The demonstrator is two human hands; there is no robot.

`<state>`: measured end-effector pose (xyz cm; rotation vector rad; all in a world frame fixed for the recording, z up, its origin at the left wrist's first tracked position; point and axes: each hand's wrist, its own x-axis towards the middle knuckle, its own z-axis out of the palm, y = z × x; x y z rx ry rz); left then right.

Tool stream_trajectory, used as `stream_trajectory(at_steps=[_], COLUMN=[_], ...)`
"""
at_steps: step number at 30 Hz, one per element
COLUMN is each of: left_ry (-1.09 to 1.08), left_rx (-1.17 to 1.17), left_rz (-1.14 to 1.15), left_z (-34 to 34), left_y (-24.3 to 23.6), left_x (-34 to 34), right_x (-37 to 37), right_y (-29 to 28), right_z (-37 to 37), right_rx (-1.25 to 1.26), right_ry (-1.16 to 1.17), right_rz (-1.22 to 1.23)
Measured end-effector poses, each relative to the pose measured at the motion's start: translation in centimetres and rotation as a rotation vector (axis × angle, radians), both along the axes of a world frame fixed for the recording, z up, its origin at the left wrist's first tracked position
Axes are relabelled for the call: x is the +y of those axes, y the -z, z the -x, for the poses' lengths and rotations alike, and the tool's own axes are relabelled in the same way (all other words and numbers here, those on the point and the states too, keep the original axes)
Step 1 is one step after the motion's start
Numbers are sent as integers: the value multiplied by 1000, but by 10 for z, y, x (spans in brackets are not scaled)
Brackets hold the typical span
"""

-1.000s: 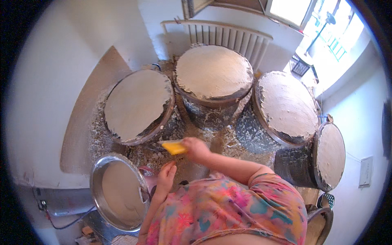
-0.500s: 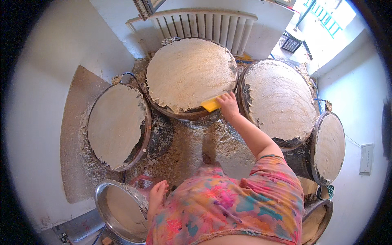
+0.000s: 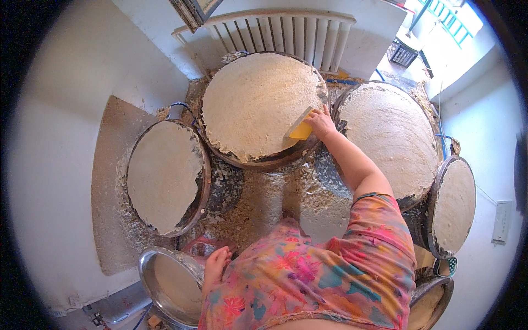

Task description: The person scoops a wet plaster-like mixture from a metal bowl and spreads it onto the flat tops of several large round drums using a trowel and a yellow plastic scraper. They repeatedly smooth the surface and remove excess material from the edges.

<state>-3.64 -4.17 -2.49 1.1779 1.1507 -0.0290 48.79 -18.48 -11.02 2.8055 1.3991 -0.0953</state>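
Note:
My right hand point(image 3: 321, 121) grips a yellow scraper point(image 3: 302, 130) at the front right edge of the middle round griddle point(image 3: 254, 160). A pale layer of batter point(image 3: 258, 102) covers most of that griddle, with ragged margins and dark metal bare at the near right. The scraper stands tilted, its long greyish edge against the batter. Low at my left side, my left hand point(image 3: 218, 260) has its fingers curled in, and no object shows in it. Closest to it is a metal basin point(image 3: 146, 268) with pale batter inside.
More batter-covered round griddles stand around me: one on the left point(image 3: 204, 198), one on the right point(image 3: 404, 204) and a smaller one at far right point(image 3: 434, 220). Behind is a white radiator point(image 3: 286, 38). Another batter container point(image 3: 446, 291) sits lower right. Splatter marks the floor point(image 3: 258, 203).
My right hand has moved the scraper to the right and farther back along the griddle's edge, turning it more upright. The view has shifted slightly. My left hand stays low at my side.

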Motion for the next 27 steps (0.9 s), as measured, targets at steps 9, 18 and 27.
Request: stream_trajectory(at_steps=[9,18,27], left_ry=[-5,-51,24], left_rx=[4,-64,-40], left_rz=[-50,-40,11], left_z=[12,16,-16], left_y=[-4,1,0], left_x=[8,5,8], right_x=[-10,-24,-15], right_y=[2,18,-11], right_z=[-10,5,66], right_rx=[34,36,905], right_ry=[43,99,325], right_rz=[35,-42,-572])
